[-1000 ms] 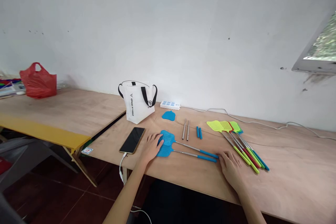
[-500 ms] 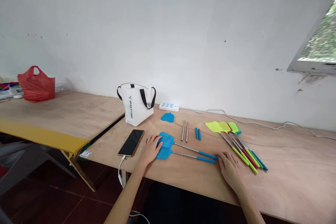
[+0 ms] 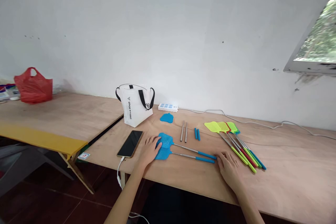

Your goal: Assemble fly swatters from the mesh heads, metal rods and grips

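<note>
Two blue fly swatters point(image 3: 165, 146) lie side by side on the plywood table point(image 3: 288, 178), heads to the left and blue grips to the right. My left hand point(image 3: 148, 149) lies flat and open with its fingertips on the swatter heads. My right hand point(image 3: 229, 169) rests open on the table, its fingers at the ends of the blue grips point(image 3: 206, 157). Behind them lie a loose blue swatter head point(image 3: 167, 118), two metal rods point(image 3: 184, 131) and two short blue grip sleeves point(image 3: 197, 133).
A bunch of several yellow, green, red and blue swatters point(image 3: 236, 140) lies right of my right hand. A black phone point(image 3: 130, 139) on a cable, a white tote bag point(image 3: 135, 104) and a power strip point(image 3: 167, 107) are at left and back. A red plastic bag point(image 3: 33, 86) sits on the neighbouring table.
Both hands stay where they were on the blue swatters. Only the camera has shifted slightly, so the scene sits a little lower-left in view.
</note>
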